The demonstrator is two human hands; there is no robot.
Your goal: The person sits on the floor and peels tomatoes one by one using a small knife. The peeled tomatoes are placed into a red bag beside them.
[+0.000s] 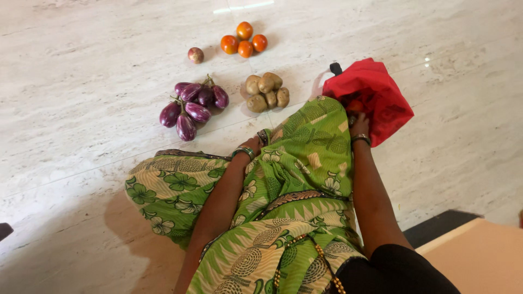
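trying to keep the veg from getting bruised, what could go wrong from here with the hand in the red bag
The right hand reaches into the red bag, partly hidden behind the raised knee, so something could be fumbled. A dropped piece might roll on the smooth floor into the potatoes.

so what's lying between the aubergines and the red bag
In the head view, a small pile of potatoes lies on the pale floor between the purple aubergines and the red bag; the green-draped knee also reaches in there.

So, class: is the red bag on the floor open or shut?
Open: the red bag gapes at its mouth, the right hand reaches into it, and something orange shows inside.
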